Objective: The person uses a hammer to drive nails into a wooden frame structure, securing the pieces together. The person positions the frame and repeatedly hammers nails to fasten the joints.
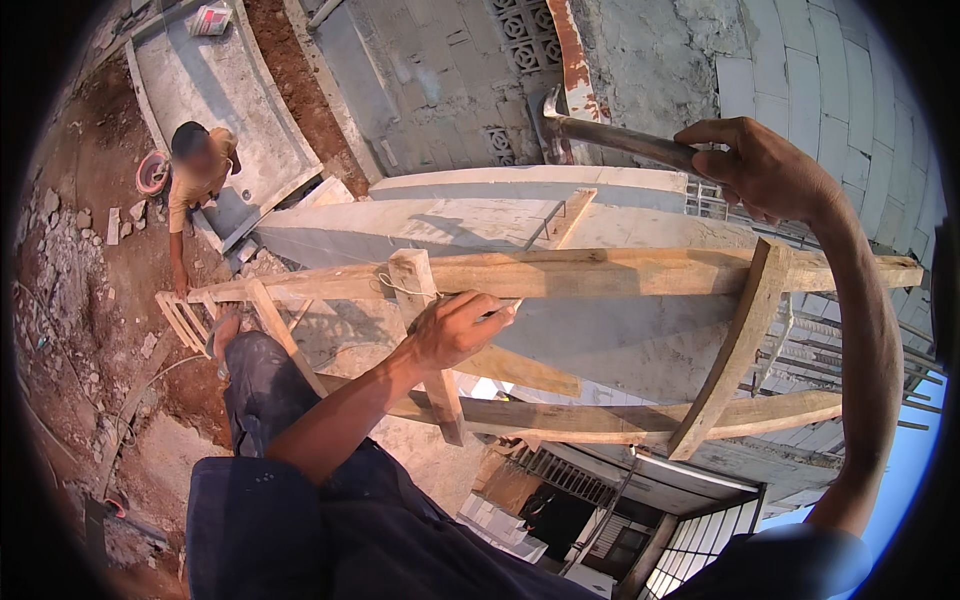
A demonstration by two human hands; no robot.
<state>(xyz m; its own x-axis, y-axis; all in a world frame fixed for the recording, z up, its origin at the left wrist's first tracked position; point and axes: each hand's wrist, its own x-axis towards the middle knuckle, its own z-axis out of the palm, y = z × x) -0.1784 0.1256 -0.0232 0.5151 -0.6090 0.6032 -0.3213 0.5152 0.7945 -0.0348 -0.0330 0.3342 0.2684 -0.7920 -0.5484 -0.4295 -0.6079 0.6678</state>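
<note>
My right hand (755,170) is raised at the upper right, wrapped round the handle end of a hammer (620,137). The hammer's metal head points left, over the wall. My left hand (460,330) is closed in front of a rung (440,405) of a wooden ladder (590,272), just below the upper rail. Its fingers are curled; what they hold, if anything, is too small to make out. A thin string (405,285) is looped round that rung near the rail. Another rung (735,350) crosses both rails farther right.
A co-worker (200,175) at the ladder's far left end reaches a hand to it. Concrete beams (480,220) run behind the ladder. Rebar (820,355) sticks out at the right. Rubble and soil (80,290) lie far below, with a bucket (152,173).
</note>
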